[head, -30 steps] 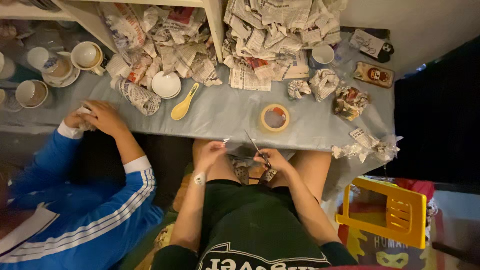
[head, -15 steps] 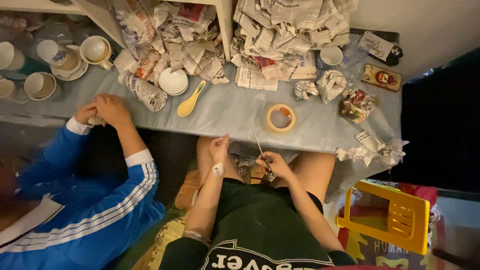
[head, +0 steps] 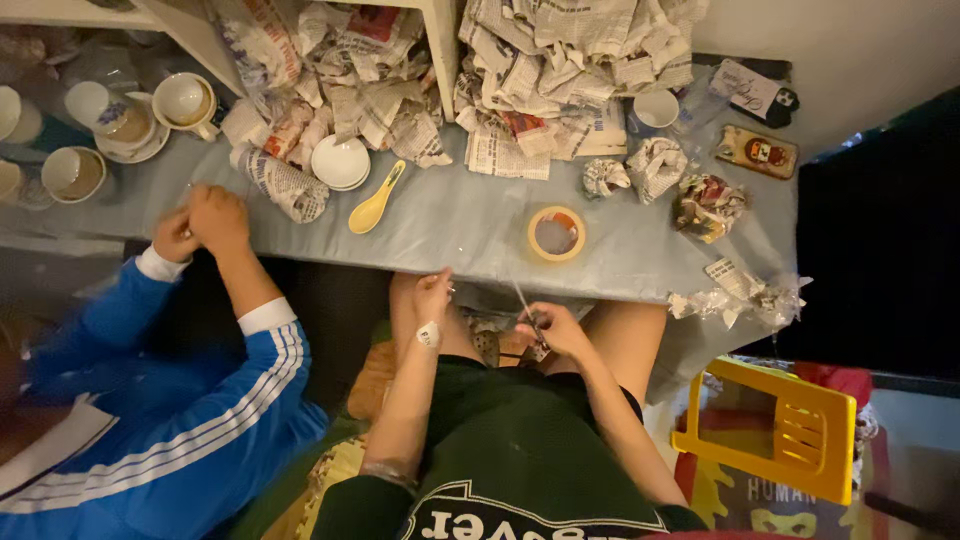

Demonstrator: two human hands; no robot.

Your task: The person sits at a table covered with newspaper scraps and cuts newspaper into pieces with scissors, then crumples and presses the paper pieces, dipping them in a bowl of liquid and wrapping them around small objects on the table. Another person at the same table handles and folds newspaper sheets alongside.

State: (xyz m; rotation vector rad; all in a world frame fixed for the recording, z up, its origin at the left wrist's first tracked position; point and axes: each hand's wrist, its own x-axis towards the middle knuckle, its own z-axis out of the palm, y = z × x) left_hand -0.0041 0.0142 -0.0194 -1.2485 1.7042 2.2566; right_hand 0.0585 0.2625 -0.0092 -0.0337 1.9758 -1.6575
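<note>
My left hand [head: 432, 296] is raised to the near edge of the grey-blue table [head: 450, 225], fingers pinched together; whether anything is between them is too small to tell. My right hand [head: 552, 328] is lower, over my lap, closed on thin metal scissors [head: 523, 300] that point up toward the table edge. Between my hands, a crumpled newspaper-wrapped bundle [head: 487, 338] lies on my lap, partly hidden. A roll of tape [head: 556, 233] lies flat on the table just beyond my right hand.
A person in a blue jacket [head: 150, 420] sits to my left, both hands [head: 200, 220] at the table edge. On the table are a yellow spoon [head: 375, 207], white bowl [head: 340, 162], cups [head: 185, 100], newspaper piles [head: 560, 70] and wrapped lumps [head: 655, 168]. A yellow stool [head: 780, 430] stands at my right.
My left hand has lifted off the bundle in my lap and gone up to the table edge. My right hand stays low with the scissors. The other person's hands have shifted slightly.
</note>
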